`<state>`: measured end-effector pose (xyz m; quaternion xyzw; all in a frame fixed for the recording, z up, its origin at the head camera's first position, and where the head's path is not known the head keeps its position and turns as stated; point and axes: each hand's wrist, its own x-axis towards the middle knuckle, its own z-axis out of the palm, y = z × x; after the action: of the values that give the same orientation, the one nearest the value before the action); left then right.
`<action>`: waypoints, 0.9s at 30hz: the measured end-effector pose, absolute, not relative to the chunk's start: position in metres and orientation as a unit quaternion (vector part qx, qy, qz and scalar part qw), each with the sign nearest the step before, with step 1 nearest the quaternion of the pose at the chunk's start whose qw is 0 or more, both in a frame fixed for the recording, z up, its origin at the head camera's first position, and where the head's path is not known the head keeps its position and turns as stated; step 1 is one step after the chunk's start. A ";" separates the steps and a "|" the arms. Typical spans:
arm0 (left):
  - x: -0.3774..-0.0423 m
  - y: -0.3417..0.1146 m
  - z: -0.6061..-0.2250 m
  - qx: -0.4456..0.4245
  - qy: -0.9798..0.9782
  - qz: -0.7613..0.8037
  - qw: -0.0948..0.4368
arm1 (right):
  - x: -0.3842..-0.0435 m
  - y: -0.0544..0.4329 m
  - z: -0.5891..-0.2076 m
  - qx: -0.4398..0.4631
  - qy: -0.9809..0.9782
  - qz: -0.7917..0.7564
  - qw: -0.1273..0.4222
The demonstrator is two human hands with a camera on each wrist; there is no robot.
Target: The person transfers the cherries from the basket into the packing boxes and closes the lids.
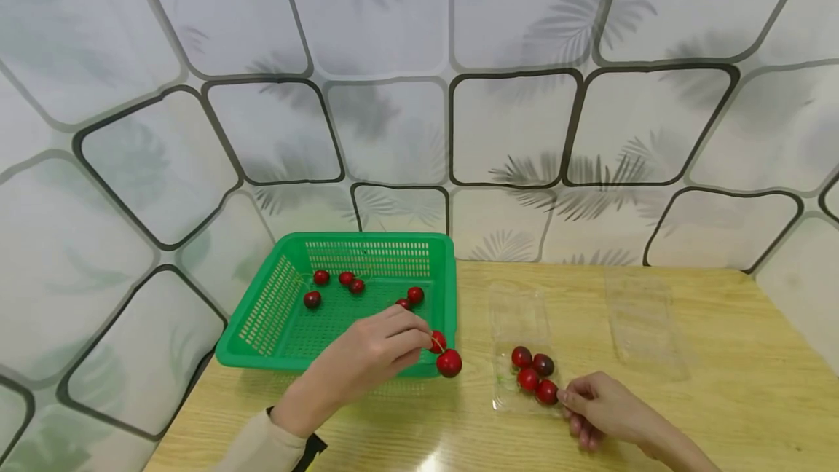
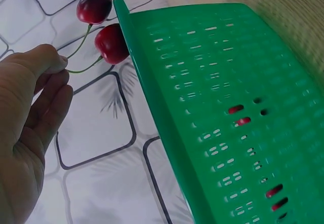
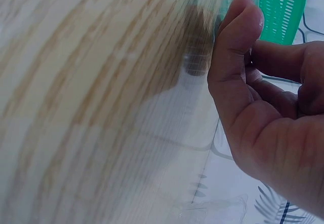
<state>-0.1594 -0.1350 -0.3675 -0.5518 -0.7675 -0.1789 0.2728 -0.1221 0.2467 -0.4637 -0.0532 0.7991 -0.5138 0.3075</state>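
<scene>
My left hand (image 1: pixel 376 348) pinches the thin green stems of two red cherries (image 1: pixel 448 363) between thumb and fingertips. The pair hangs over the near right rim of the green plastic basket (image 1: pixel 226 357); in the left wrist view both cherries (image 2: pixel 94 6) show beside the basket's rim (image 2: pixel 147 92). Inside the basket several cherries (image 1: pixel 312 300) lie scattered. To its right, an open clear plastic box (image 1: pixel 505 400) holds several dark red cherries (image 1: pixel 527 379) bunched at its near end. My right hand (image 1: pixel 606 410) grips the box's near right edge with thumb and index finger, the other fingers curled beneath.
Another clear plastic container (image 1: pixel 645 326) lies on the wooden table (image 1: pixel 741 384) at the right. Behind the table hangs a white patterned cloth (image 1: pixel 511 130), which also covers the left side. The basket stands near the table's back left.
</scene>
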 end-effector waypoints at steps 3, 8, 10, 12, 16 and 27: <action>-0.159 -0.132 -0.367 -0.549 -0.767 -0.179 0.279 | -0.122 0.247 -0.463 -0.054 0.800 -0.513 0.307; -0.158 -0.126 -0.366 -0.553 -0.762 -0.189 0.279 | -0.122 0.247 -0.463 -0.053 0.801 -0.513 0.304; -0.158 -0.123 -0.367 -0.555 -0.760 -0.194 0.278 | -0.122 0.247 -0.463 -0.053 0.800 -0.513 0.306; -0.157 -0.120 -0.368 -0.558 -0.757 -0.197 0.277 | -0.122 0.247 -0.463 -0.052 0.800 -0.514 0.306; -0.156 -0.114 -0.371 -0.567 -0.749 -0.205 0.274 | -0.122 0.247 -0.462 -0.050 0.800 -0.513 0.307; -0.151 -0.102 -0.373 -0.568 -0.750 -0.218 0.260 | -0.122 0.245 -0.462 -0.053 0.798 -0.517 0.306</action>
<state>-0.1514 -0.1020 -0.3729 -0.5675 -0.7503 -0.2177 0.2600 -0.1220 0.2455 -0.4621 -0.0533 0.7976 -0.5169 0.3064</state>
